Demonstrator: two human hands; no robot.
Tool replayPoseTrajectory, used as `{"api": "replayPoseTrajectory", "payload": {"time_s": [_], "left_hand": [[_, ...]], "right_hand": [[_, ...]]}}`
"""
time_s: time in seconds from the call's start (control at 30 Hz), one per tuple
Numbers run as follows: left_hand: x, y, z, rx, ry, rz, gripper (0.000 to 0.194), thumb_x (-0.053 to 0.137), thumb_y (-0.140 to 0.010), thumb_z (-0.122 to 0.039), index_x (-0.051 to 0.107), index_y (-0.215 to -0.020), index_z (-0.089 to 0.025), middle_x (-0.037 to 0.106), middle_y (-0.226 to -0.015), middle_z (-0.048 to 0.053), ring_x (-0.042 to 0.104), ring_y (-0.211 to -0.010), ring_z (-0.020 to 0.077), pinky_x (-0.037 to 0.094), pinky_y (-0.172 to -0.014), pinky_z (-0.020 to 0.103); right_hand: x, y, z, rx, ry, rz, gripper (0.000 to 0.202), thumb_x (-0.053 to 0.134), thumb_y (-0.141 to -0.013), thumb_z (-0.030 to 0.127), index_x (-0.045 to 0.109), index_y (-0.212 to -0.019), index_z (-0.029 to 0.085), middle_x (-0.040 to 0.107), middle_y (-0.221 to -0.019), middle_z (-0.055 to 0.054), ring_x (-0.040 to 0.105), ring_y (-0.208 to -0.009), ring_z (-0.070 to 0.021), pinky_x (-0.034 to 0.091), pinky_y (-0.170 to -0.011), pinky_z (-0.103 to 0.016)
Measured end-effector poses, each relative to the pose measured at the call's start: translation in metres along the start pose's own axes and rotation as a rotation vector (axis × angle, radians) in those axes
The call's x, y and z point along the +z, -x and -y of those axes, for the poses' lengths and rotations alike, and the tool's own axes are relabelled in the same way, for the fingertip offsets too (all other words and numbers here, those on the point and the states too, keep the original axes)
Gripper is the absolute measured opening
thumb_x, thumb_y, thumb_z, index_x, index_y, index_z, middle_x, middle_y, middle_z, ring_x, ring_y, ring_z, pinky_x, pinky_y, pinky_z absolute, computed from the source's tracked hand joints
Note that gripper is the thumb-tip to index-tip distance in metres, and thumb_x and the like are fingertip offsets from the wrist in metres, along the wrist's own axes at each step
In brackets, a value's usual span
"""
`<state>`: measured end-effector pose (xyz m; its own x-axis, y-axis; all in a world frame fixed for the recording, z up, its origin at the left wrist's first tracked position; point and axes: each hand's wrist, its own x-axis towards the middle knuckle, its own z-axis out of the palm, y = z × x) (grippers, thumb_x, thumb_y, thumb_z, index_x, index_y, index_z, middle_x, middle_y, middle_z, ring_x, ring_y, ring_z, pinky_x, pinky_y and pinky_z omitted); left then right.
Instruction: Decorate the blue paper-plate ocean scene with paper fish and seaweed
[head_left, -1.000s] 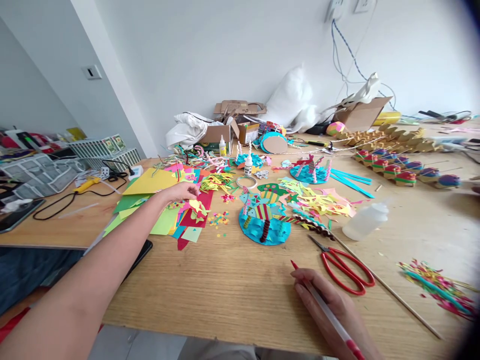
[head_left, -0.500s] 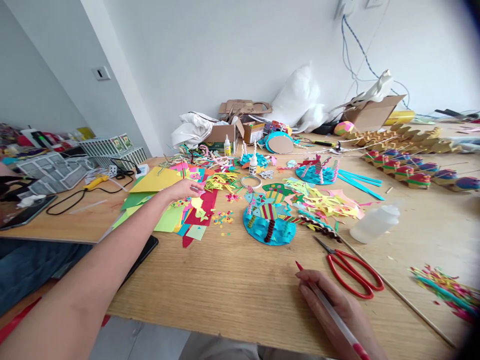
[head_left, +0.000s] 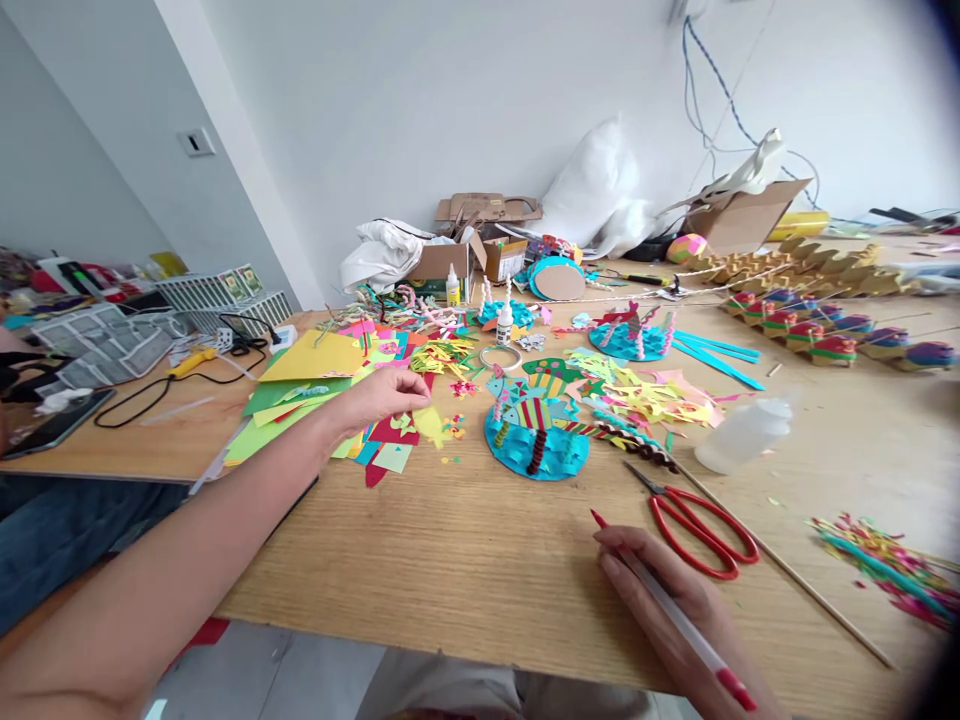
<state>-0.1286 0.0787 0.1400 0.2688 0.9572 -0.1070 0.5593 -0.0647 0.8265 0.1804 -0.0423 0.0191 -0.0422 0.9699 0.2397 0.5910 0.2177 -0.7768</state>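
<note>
My left hand [head_left: 395,395] pinches a yellow paper cutout [head_left: 430,426], blurred by motion, above the stack of coloured paper [head_left: 315,362]. Its shape looks like a fish. In my right hand [head_left: 675,600] is a pen [head_left: 679,620] with a clear barrel and red ends, its tip pointing up and left over the bare wood. Red-handled scissors [head_left: 705,530] lie just beyond the right hand. Between the hands, farther back, stands a blue round base [head_left: 501,458] with striped paper fish [head_left: 534,412] on fuzzy stems.
A translucent bottle [head_left: 742,436] and a long thin stick [head_left: 787,573] lie at the right. Behind are paper scraps [head_left: 652,392], a small glue bottle [head_left: 504,322], a tape roll [head_left: 500,360] and cardboard boxes [head_left: 442,262]. A soldering-iron-like yellow tool [head_left: 191,363] with a black cord lies left.
My left hand has drawn back from the paper pile towards me and right, lifting the yellow cutout. The right hand keeps the pen nearly in place. The view has shifted slightly.
</note>
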Motion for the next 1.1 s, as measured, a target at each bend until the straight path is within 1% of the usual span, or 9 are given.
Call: {"api": "replayPoseTrajectory", "payload": {"time_s": [0.13,0.23,0.33,0.47,0.67,0.83,0.93,1.03,1.1], "left_hand": [[0.045,0.023,-0.01,-0.027,0.249,0.037,0.019,0.06,-0.063,-0.033,0.054,-0.068,-0.016,0.048,-0.055,-0.004,0.039,-0.044,0.0048,0.029,-0.041,0.018],[0.075,0.036,-0.01,-0.005,0.357,0.056,0.02,0.06,-0.064,-0.034,0.052,-0.066,-0.016,0.047,-0.056,-0.004,0.042,-0.045,0.005,0.031,-0.04,0.017],[0.098,0.043,-0.007,-0.007,0.43,0.087,0.022,0.06,-0.067,-0.036,0.052,-0.068,-0.017,0.049,-0.06,-0.003,0.045,-0.047,0.0059,0.037,-0.043,0.018],[0.12,0.045,-0.003,-0.025,0.529,0.099,0.022,0.061,-0.067,-0.036,0.051,-0.068,-0.017,0.05,-0.064,-0.002,0.048,-0.055,0.0083,0.043,-0.048,0.019],[0.137,0.047,-0.002,-0.053,0.61,0.089,0.022,0.062,-0.064,-0.033,0.049,-0.069,-0.016,0.048,-0.068,-0.002,0.049,-0.063,0.0099,0.049,-0.052,0.021],[0.144,0.051,-0.006,-0.073,0.59,0.167,0.018,0.056,-0.069,-0.026,0.046,-0.08,-0.016,0.051,-0.068,-0.002,0.052,-0.06,0.0094,0.041,-0.042,0.016],[0.149,0.05,-0.008,-0.082,0.568,0.209,0.016,0.055,-0.069,-0.021,0.043,-0.08,-0.017,0.052,-0.068,-0.003,0.053,-0.056,0.0079,0.038,-0.041,0.014],[0.152,0.047,-0.006,-0.091,0.53,0.248,0.016,0.053,-0.069,-0.017,0.042,-0.082,-0.018,0.051,-0.064,-0.004,0.054,-0.054,0.0084,0.04,-0.042,0.015],[0.152,0.044,-0.002,-0.097,0.463,0.273,0.018,0.05,-0.07,-0.013,0.043,-0.085,-0.018,0.049,-0.06,-0.006,0.053,-0.052,0.0087,0.041,-0.043,0.016]], "right_hand": [[0.002,0.002,0.019,-0.019,-0.159,-0.039,0.018,0.05,-0.077,0.035,0.056,-0.084,0.02,0.065,-0.067,-0.003,0.064,-0.062,-0.0157,0.049,-0.052,-0.02],[0.005,0.002,0.04,-0.054,-0.216,-0.066,0.017,0.05,-0.078,0.032,0.054,-0.089,0.02,0.065,-0.073,-0.005,0.064,-0.066,-0.015,0.05,-0.056,-0.021],[0.012,-0.002,0.055,-0.023,-0.238,-0.045,0.021,0.053,-0.076,0.031,0.052,-0.094,0.02,0.064,-0.081,-0.006,0.062,-0.068,-0.0141,0.05,-0.058,-0.022],[0.022,-0.009,0.058,0.037,-0.306,-0.021,0.02,0.052,-0.075,0.028,0.049,-0.093,0.02,0.061,-0.078,-0.004,0.06,-0.066,-0.0132,0.049,-0.06,-0.023],[0.031,-0.011,0.043,0.071,-0.372,0.027,0.019,0.05,-0.075,0.024,0.047,-0.094,0.02,0.056,-0.071,0.0,0.054,-0.059,-0.0124,0.043,-0.055,-0.023],[0.029,-0.016,0.029,0.071,-0.319,-0.026,0.018,0.05,-0.075,0.024,0.05,-0.093,0.02,0.057,-0.07,-0.001,0.055,-0.061,-0.0139,0.043,-0.057,-0.024],[0.024,-0.021,0.025,0.056,-0.23,-0.07,0.018,0.05,-0.074,0.022,0.052,-0.092,0.021,0.059,-0.07,-0.001,0.056,-0.06,-0.0144,0.042,-0.054,-0.024],[0.017,-0.025,0.026,0.028,-0.077,-0.116,0.017,0.049,-0.072,0.019,0.054,-0.088,0.021,0.06,-0.066,0.0,0.055,-0.055,-0.0134,0.04,-0.051,-0.023],[0.012,-0.028,0.029,0.002,-0.011,-0.101,0.016,0.048,-0.071,0.017,0.054,-0.085,0.02,0.06,-0.064,0.001,0.055,-0.053,-0.0127,0.039,-0.05,-0.022]]}}
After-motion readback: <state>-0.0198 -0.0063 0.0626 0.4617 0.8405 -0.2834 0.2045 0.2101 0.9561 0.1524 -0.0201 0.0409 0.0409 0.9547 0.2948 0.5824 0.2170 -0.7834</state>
